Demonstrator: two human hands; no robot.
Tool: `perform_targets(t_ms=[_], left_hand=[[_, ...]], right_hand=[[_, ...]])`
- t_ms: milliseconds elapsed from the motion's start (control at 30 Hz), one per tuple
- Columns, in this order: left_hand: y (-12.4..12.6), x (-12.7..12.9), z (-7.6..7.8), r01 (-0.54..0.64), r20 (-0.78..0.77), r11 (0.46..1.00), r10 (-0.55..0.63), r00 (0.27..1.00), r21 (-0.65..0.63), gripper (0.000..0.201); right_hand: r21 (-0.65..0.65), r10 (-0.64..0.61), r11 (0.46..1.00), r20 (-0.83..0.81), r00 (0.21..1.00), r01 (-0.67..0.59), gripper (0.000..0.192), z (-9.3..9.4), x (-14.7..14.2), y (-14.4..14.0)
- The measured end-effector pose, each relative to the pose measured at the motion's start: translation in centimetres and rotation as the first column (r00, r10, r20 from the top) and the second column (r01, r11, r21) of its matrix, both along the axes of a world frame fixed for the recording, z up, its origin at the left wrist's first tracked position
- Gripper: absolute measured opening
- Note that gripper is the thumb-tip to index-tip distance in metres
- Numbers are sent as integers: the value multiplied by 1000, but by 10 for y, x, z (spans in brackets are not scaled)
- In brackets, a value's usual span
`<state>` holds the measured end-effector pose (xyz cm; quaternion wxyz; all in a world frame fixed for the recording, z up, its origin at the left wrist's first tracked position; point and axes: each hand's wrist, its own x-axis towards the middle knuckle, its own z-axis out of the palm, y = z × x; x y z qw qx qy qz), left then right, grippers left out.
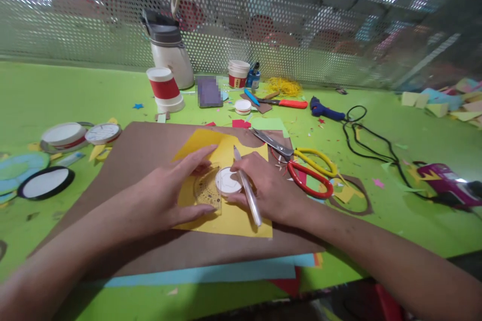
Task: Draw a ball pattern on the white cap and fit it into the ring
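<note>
Head view: clamping pen (249, 192) and white disc (225, 179) in the grip of the right hand (270, 188) from the disc's three o'clock, and spanning the clear protractor (206, 191) from nine o'clock with left hand (167, 188) spread, seemingly to steady it on yellow paper (229, 224).

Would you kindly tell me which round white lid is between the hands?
The lid beside the right hand, over the yellow paper; all the others lie well off that paper.

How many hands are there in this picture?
2: the left hand, spread at a clear protractor on yellow paper, and the right hand, holding a pen.
</note>
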<state>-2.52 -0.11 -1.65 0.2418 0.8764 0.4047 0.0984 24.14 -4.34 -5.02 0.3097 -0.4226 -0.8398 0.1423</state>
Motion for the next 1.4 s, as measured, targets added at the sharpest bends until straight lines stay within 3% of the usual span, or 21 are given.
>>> perform_targets(t_ms=[133,333,467,600,800,1067,1233,1400], left_hand=[[-3,4,0,-13,-65,1000,13,998,3,78],[-9,8,0,4,-18,996,-3,1000,86,89],[-17,9,7,-23,-58,997,27,998,71,84],[-23,11,13,-2,-62,995,8,998,99,84],[-24,14,14,28,-63,993,-21,998,115,86],[-19,14,16,19,-84,997,-13,996,75,73],[-23,14,15,-9,-112,997,18,994,79,78],[-27,15,13,-9,-104,995,19,994,95,79]], right_hand=[[-5,-44,999,72,996,45,36,5,-3,-7],[9,-19,1000,49,999,19,33,5,1,-6],[57,10,998,-67,998,-6,28,10,8,-9],[30,-40,998,-192,981,46,21,15,9,-15],[-2,-48,999,-115,992,48,33,8,3,-16],[72,-29,997,-131,991,38,26,5,4,-15],[143,-27,988,-250,968,65,25,19,5,-19],[14,-29,999,-413,910,39,13,26,2,-20]])
